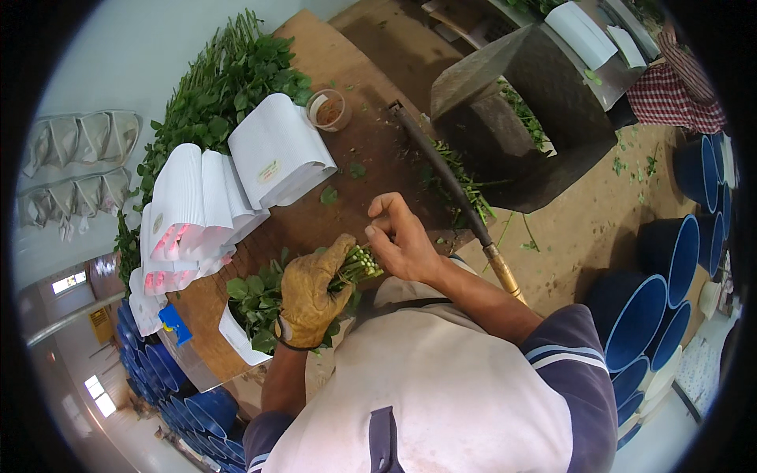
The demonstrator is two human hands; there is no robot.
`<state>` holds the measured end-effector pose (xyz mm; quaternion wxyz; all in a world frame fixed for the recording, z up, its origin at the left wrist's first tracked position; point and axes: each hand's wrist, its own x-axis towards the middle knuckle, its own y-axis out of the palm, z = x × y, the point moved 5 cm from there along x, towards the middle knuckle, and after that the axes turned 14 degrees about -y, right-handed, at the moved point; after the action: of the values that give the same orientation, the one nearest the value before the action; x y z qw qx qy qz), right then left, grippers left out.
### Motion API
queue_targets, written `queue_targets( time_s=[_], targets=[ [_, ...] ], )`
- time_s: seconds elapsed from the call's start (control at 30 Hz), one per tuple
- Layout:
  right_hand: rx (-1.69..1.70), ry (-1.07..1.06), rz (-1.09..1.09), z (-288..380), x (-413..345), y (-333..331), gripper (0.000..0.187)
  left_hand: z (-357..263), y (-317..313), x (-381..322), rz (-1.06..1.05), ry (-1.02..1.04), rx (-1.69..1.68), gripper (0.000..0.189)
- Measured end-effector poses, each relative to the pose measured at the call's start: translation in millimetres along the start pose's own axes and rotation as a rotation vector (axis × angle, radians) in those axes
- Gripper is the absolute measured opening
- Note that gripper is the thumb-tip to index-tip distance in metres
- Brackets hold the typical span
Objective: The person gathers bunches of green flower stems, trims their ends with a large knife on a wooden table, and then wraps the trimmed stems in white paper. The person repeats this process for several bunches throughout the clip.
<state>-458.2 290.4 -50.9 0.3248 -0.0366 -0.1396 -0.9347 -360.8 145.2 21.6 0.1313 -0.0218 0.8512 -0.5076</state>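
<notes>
My left hand [316, 290], in a worn tan leather work glove, grips a bunch of leafy green flower stems. The bunch's cut ends [362, 264] point towards my right hand, and its leaves [254, 301] spread to the left, over a white paper wrap [239, 340]. My bare right hand [402, 236] is just beside the stem ends with fingers curled; whether something thin is between them cannot be told. Several flower bunches in white corrugated wraps [281, 151] lie on the wooden table, some showing pink blooms. A clear plastic tub [329, 110] holding rubber bands stands behind them.
A long-handled cutter [440, 168] lies along the table's right edge, beside cut stems and a dark open bin [532, 118]. A blue tape dispenser [175, 325] sits at the left edge. Blue buckets [636, 322] stand on the right and lower left. Another person [680, 88] is at the upper right.
</notes>
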Motion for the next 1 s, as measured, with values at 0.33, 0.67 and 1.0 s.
queue_targets(
  time_s=[0.33,0.67,1.0],
  targets=[
    [-0.126,-0.123,0.009,4,-6,-4,0.027,-1,0,0,0.002,-0.025,0.023,0.080],
    [-0.096,-0.073,0.041,-9,-8,-1,0.026,-1,0,-2,-0.067,0.016,-0.025,0.075],
    [0.060,-0.069,-0.018,-30,-3,5,0.019,-1,-1,3,0.017,-0.005,-0.057,0.069]
  ],
)
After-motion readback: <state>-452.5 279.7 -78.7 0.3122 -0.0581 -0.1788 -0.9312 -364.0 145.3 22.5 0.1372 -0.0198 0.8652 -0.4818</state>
